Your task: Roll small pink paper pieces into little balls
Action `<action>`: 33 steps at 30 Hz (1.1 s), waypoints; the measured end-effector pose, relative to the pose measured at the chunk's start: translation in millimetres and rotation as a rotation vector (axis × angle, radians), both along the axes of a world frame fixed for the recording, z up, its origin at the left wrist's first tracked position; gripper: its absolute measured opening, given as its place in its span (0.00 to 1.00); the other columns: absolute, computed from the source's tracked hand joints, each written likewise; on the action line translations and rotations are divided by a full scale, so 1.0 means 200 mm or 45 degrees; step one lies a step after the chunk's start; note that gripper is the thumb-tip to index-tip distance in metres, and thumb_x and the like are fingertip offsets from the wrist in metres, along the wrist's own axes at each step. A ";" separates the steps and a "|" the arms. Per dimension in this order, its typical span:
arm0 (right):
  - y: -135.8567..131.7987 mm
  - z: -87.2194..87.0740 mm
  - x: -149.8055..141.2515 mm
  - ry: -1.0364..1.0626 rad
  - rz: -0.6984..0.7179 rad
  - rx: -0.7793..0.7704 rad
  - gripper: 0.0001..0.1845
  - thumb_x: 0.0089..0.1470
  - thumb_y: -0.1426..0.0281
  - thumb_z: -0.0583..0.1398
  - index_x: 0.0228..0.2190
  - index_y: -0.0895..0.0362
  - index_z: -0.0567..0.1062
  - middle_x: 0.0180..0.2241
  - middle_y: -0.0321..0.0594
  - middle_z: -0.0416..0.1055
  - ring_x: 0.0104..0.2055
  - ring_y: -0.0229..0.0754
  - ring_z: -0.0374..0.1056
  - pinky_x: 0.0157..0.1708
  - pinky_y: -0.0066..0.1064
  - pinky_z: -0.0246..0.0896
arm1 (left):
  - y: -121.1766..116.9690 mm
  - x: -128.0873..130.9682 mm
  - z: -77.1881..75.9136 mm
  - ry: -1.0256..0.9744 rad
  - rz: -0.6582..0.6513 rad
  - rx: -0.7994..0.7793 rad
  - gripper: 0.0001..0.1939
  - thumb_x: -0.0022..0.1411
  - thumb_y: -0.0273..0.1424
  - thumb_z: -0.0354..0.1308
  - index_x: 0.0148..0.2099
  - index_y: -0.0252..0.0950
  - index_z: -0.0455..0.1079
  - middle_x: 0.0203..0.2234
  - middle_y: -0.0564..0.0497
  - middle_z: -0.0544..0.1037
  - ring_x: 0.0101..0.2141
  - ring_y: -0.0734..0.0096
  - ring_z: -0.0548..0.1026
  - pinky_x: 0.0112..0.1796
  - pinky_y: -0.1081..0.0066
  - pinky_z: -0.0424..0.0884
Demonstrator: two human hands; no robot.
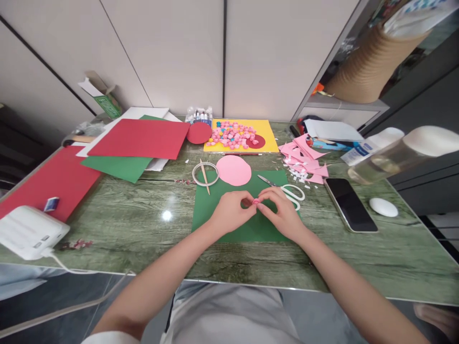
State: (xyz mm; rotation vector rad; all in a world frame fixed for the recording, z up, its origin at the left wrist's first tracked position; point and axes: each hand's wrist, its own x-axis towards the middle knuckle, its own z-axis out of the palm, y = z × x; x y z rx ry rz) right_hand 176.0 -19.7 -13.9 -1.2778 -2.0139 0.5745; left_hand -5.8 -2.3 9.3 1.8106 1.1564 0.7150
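Observation:
My left hand [234,209] and my right hand [281,214] meet over a sheet of green paper [229,231]. Between their fingertips they pinch a small pink paper roll [256,201], partly covered by the fingers. White-handled scissors [292,192] lie partly open beside my right hand, blades pointing away to the left. Just beyond my hands is a pink paper circle [234,170]. To its left, a roll of clear tape [194,174] lies with a pointed wooden stick [204,174] across it.
Several small pink, yellow and blue pieces [233,134] cover yellow paper [268,131] at the back. Pink scraps [304,157] lie to the right, near a phone [351,205], a white mouse-like object [383,207] and a bottle [390,160]. Red sheets [139,138] and a white charger [30,234] occupy the left.

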 end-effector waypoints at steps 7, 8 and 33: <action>0.00 -0.03 -0.03 0.016 -0.037 0.026 0.05 0.60 0.65 0.54 0.34 0.53 0.66 0.38 0.41 0.66 0.44 0.45 0.63 0.45 0.40 0.59 | -0.01 0.01 -0.01 -0.207 0.101 -0.075 0.06 0.54 0.33 0.58 0.30 0.35 0.70 0.27 0.50 0.78 0.32 0.66 0.75 0.37 0.67 0.68; 0.00 -0.03 -0.03 0.015 -0.051 0.032 0.05 0.60 0.65 0.54 0.34 0.53 0.67 0.37 0.41 0.66 0.44 0.45 0.63 0.45 0.40 0.59 | -0.02 0.01 -0.02 -0.264 0.119 -0.101 0.05 0.54 0.32 0.58 0.32 0.35 0.70 0.30 0.50 0.79 0.34 0.66 0.75 0.39 0.66 0.68; 0.31 -0.04 -0.12 -0.136 0.057 0.067 0.09 0.60 0.65 0.53 0.36 0.55 0.71 0.33 0.39 0.72 0.33 0.40 0.67 0.33 0.31 0.62 | -0.05 0.00 0.04 -0.963 -0.678 -0.921 0.13 0.46 0.34 0.68 0.33 0.32 0.74 0.28 0.47 0.79 0.31 0.69 0.77 0.33 0.71 0.68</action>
